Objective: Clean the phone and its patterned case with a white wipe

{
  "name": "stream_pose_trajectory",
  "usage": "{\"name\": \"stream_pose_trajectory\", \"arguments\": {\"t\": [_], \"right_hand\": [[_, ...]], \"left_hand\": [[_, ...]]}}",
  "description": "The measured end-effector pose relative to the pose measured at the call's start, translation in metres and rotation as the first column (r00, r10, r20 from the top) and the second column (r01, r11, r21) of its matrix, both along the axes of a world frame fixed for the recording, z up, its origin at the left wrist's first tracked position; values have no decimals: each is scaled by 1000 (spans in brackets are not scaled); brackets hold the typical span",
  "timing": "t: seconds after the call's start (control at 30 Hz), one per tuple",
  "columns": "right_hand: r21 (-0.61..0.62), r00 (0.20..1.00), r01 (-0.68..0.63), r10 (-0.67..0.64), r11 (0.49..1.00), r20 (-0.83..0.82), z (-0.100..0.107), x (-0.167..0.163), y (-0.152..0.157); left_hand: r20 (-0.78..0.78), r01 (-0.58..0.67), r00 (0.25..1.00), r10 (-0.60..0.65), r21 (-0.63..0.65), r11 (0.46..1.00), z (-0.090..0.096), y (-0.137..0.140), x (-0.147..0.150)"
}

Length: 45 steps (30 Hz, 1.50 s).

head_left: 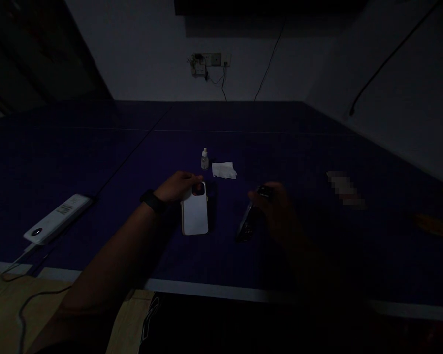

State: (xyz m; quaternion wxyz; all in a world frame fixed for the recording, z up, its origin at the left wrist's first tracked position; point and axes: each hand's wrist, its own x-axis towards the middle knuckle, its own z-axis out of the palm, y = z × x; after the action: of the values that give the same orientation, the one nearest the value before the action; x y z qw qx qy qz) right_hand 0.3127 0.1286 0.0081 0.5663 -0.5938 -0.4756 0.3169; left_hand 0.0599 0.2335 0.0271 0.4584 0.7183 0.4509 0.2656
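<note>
My left hand (182,186), with a dark watch on its wrist, grips a white phone case (195,214) by its top end. Skin tones show through the case's dark camera opening. To the right, my right hand (275,204) is closed around the upper end of a dark, glossy phone (248,223), which is tilted with its lower end near the table. Dim light hides most of the phone's details. A small dropper bottle (205,161) with a white top stands beyond the case, beside a crumpled white tissue (224,170).
The blue table (133,162) runs to the wall. A white power bank (59,219) with a cable lies at the left. At the right are a blurred pale item (345,190) and an orange-brown object (433,226). Wall sockets (210,60) with cords are at the back.
</note>
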Motion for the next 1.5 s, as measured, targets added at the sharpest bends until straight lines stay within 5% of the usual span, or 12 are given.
{"name": "stream_pose_trajectory", "arguments": {"t": [0.1,0.23,0.37,0.57,0.9,1.2,1.3,1.5], "right_hand": [[-243,999,-10,22,970,45,-2,2,17],[-354,971,40,47,935,234,-14,-3,38],[-308,805,111,96,945,585,-28,-7,55],[-229,635,121,102,966,766,-34,-16,67],[-256,407,117,189,959,894,-38,-16,61],[-327,258,154,281,932,924,-26,-21,56],[-328,291,154,275,932,916,-23,-16,63],[-366,521,98,265,925,811,-17,27,123]], "left_hand": [[-29,12,999,-12,1,1000,-14,2,-4],[-112,-1,994,8,57,998,-30,5,-2],[-261,-51,961,93,161,986,-44,12,1],[-425,-9,892,152,321,947,-57,14,6],[-442,-6,855,272,515,857,-61,8,6],[-356,-61,906,231,428,902,-67,18,0],[-297,-112,929,221,343,933,-65,25,-6],[-196,-163,962,191,152,975,-61,43,-30]]}}
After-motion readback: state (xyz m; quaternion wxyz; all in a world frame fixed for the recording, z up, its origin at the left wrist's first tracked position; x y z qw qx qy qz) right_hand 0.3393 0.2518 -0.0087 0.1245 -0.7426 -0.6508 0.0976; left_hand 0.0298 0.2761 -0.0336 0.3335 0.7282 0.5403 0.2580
